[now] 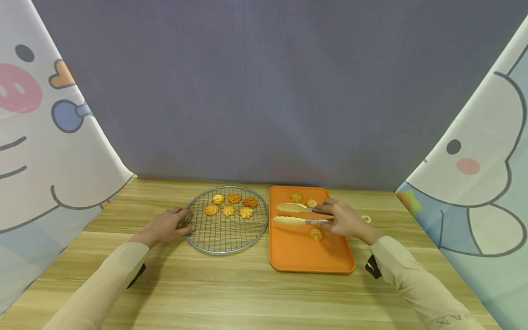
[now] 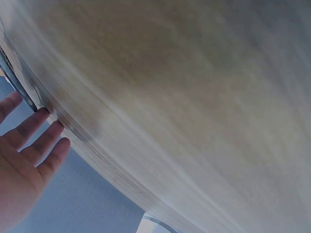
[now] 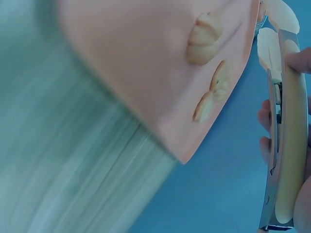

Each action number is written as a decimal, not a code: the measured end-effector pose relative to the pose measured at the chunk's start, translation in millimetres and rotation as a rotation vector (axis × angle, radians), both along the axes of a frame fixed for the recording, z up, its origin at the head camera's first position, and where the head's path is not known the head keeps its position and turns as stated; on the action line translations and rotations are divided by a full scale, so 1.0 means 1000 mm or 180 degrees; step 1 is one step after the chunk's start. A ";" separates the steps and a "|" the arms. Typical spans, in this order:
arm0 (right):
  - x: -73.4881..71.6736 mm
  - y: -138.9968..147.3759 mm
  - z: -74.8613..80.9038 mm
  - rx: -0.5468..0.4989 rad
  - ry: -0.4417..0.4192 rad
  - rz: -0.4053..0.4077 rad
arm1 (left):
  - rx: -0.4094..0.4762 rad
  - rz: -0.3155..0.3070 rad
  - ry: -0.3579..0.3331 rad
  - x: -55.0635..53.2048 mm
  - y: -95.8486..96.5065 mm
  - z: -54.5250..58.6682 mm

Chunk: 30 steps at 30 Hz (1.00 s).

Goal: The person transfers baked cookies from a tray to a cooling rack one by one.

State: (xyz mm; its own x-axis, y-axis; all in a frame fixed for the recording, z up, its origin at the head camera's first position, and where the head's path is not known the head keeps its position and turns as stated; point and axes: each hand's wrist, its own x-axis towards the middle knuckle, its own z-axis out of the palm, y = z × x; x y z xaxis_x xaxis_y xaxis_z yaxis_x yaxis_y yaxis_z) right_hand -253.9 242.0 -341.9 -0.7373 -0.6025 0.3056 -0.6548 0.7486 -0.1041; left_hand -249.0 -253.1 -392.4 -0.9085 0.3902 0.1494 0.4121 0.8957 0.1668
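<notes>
My right hand (image 1: 344,220) grips a pair of tongs (image 1: 290,221) with cream-coloured heads and metal arms. Its two heads stand apart over the orange tray (image 1: 309,256), and nothing shows between them. On that tray I see a piped cookie (image 1: 316,234) near the tongs' lower arm, another cookie (image 1: 296,197) behind the heads, and a ring-shaped cookie (image 1: 311,203) beside it. My left hand (image 1: 167,225) rests at the left rim of a round wire rack (image 1: 222,238). In the left wrist view its fingers (image 2: 41,141) look fairly straight, with tips at the rim.
Several cookies lie in two rows on the rack, among them a pretzel-shaped cookie (image 1: 250,202) and a flower-shaped cookie (image 1: 245,212). Rack and tray sit side by side on a wooden table (image 1: 231,293). A grey panel (image 1: 264,91) rises behind, with printed cloths at both sides.
</notes>
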 end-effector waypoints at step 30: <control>0.039 0.080 -0.004 -0.0158 0.0259 0.0047 | -0.0013 0.0002 -0.0023 0.001 0.001 0.000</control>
State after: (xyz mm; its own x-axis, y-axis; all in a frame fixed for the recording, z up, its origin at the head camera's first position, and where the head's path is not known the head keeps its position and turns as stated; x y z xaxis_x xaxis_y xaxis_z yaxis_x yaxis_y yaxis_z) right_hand -215.1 322.4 -345.8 -0.6999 -0.5957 0.3939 -0.6736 0.7340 -0.0868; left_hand -248.5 -252.5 -392.1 -0.9099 0.3902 0.1412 0.4103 0.8967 0.1663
